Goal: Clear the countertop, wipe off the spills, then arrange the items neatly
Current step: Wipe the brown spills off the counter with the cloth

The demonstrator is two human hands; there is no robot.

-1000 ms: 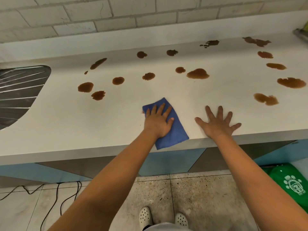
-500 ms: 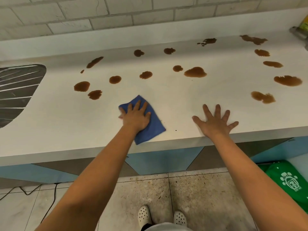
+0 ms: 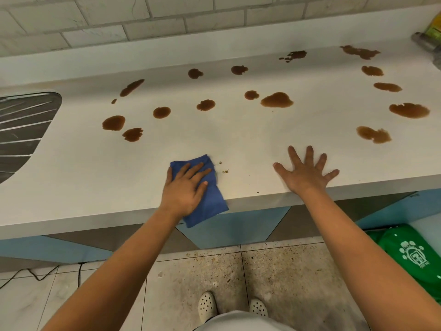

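Observation:
A folded blue cloth (image 3: 210, 201) lies at the front edge of the white countertop (image 3: 71, 168), its lower corner hanging over the edge. My left hand (image 3: 185, 187) presses flat on the cloth with straight fingers. My right hand (image 3: 306, 173) rests flat on the bare counter to the right, fingers spread. Several brown spills dot the counter further back, among them a large one (image 3: 276, 100) in the middle and one (image 3: 373, 134) at the right. A few small crumbs (image 3: 224, 172) lie just right of the cloth.
A metal sink drainer (image 3: 23, 130) is set in the counter at the left. Some items (image 3: 429, 41) stand at the far right edge by the tiled wall. A green bag (image 3: 410, 254) sits on the floor at the right; a black cable (image 3: 35, 275) lies at the left.
My left hand slid the blue cloth leftward along the front of the counter, then a little back toward the edge. Small crumbs now show beside it. My right hand stayed put.

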